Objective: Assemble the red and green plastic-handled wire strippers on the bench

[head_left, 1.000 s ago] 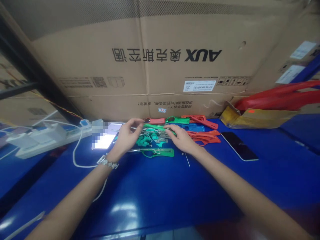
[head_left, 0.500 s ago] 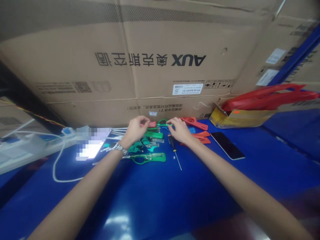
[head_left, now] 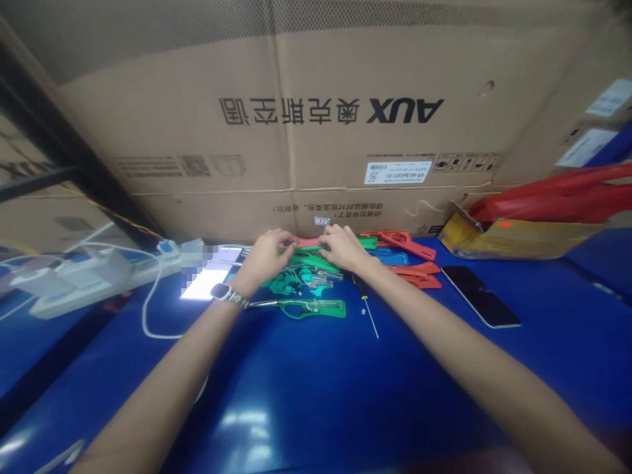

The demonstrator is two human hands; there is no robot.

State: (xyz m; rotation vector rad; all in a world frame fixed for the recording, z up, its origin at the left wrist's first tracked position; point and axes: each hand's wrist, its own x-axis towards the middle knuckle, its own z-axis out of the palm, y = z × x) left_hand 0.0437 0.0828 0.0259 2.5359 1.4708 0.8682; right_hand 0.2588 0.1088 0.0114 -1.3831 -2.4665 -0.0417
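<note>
My left hand (head_left: 268,255), with a metal-band watch (head_left: 230,295) on its wrist, is closed in a pinch at the back of the pile. Facing it is my right hand (head_left: 344,247), fingers bent together. A red handle (head_left: 309,241) and green plastic lie between the fingertips; what exactly each hand grips is hidden. Below them are teal trigger pieces (head_left: 284,283) and clear tubes. In front lies a long-nosed green lighter (head_left: 320,308), its inside exposed. Under my right wrist a screwdriver (head_left: 369,309) points toward me, beside a tiny white piece (head_left: 363,312).
Orange-red handle shells (head_left: 417,270) and a blue shell (head_left: 395,257) lie to the right, then a dark phone (head_left: 478,296). A cut carton (head_left: 523,238) holds red parts. Left are a lit screen (head_left: 205,283) and a power strip (head_left: 79,286). A large cardboard box (head_left: 326,151) stands behind.
The view has shifted, so the scene sits farther right. My right hand has come closer to my left, and its fingers have lowered into the green pieces.
</note>
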